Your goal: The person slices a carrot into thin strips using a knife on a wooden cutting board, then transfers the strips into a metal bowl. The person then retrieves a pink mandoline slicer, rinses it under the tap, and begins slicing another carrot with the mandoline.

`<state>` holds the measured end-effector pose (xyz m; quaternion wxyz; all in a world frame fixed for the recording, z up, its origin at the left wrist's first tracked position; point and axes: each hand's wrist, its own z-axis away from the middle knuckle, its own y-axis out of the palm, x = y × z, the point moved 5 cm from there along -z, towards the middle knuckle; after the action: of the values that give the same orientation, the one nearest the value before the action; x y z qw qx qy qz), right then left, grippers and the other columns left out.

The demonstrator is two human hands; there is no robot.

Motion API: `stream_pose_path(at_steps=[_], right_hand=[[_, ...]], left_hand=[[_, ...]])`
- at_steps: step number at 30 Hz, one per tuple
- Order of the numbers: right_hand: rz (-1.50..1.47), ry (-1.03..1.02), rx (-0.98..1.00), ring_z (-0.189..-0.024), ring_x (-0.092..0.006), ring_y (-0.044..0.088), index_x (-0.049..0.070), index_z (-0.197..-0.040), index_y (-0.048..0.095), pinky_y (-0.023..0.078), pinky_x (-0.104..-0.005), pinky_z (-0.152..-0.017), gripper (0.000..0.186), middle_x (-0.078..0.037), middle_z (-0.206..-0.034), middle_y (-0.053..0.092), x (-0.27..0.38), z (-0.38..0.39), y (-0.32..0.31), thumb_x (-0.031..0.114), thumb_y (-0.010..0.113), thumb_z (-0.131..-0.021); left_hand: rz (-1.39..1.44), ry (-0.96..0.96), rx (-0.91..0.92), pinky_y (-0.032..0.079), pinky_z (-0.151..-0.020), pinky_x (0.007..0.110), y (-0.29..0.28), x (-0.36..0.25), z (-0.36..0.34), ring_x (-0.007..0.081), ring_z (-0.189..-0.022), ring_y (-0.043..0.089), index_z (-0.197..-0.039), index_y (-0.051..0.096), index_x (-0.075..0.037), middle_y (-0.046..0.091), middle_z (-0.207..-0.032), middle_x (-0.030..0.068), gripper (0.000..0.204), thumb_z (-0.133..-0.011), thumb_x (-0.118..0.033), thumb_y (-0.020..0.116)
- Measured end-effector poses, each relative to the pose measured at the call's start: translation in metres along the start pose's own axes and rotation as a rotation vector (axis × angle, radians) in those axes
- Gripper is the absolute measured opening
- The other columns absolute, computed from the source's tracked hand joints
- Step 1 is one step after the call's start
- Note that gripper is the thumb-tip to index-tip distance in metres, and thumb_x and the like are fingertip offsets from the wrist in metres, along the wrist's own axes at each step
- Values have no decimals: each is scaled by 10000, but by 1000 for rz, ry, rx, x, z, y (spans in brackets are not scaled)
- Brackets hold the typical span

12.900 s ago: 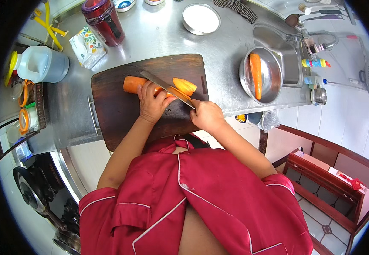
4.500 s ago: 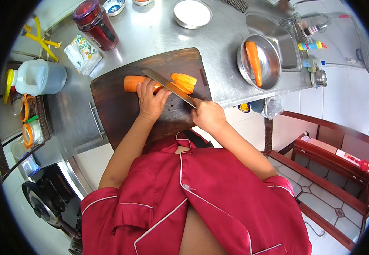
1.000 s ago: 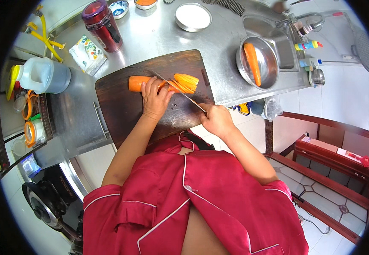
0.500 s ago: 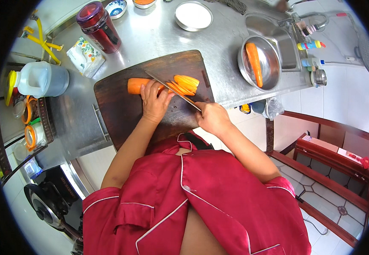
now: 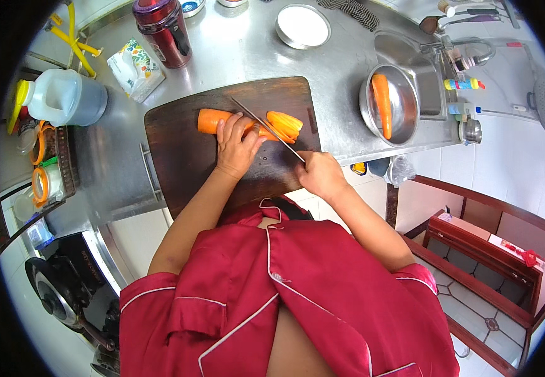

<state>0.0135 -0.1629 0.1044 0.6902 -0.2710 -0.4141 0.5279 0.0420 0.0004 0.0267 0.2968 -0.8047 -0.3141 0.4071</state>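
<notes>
Head view: dark wooden board [image 5: 181, 151] lying on steel counter [image 5: 235, 53], near edge running close to red shirt [image 5: 232, 276]; bare steel stretching beyond far edge and between board and metal bowl [image 5: 404, 103] at right. Orange carrot [image 5: 210, 120] lying across far half of board, thick blunt end pointing left, yellow-orange slices [image 5: 284, 124] fanning at right end. Hands working apart: left hand [image 5: 237, 146] clamping carrot, fingers curling over it; right hand [image 5: 323, 174] closing around handle of knife [image 5: 271, 130], blade slanting far-left over carrot.
</notes>
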Motion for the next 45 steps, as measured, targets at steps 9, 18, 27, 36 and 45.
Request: stream_pose_path(at_steps=[9,18,27,36,45], right_hand=[[92,28,51,-870,-362,630,1,-837,669,490,-439,-814,252,-221,-859,650,18,-26,3,204,533,-774],[-22,-94,-90,-800,-386,627,-17,-783,664,487,-458,-768,266,-249,-784,627,9,-42,12,225,554,-766],[-84,-36,-126,-772,-391,622,36,-881,659,486,-471,-757,242,-234,-757,628,7,5,-3,213,533,-774],[-72,-80,-136,-801,-383,626,58,-915,651,493,-474,-768,236,-226,-806,641,-9,21,1,198,519,-777],[-10,-73,-28,-800,-386,631,23,-874,615,497,-471,-752,207,-220,-799,646,-4,21,-1,181,506,-799]], left_hand=[[-30,23,-9,261,-997,488,1,2,2,267,-1151,453,-961,631,-127,521,-1112,57,283,-739,-291,694],[-26,44,-31,251,-1007,503,0,2,3,277,-1166,442,-987,630,-103,512,-1127,75,283,-770,-279,673],[17,21,-16,239,-1018,500,0,1,6,281,-1174,439,-1005,618,-99,512,-1128,75,277,-786,-264,659],[-23,12,-26,251,-1017,490,3,1,4,266,-1165,438,-1041,598,-112,509,-1123,53,340,-755,-271,687],[-79,39,-24,259,-1004,497,0,1,8,276,-1141,443,-984,633,-132,504,-1106,56,312,-707,-244,720]])
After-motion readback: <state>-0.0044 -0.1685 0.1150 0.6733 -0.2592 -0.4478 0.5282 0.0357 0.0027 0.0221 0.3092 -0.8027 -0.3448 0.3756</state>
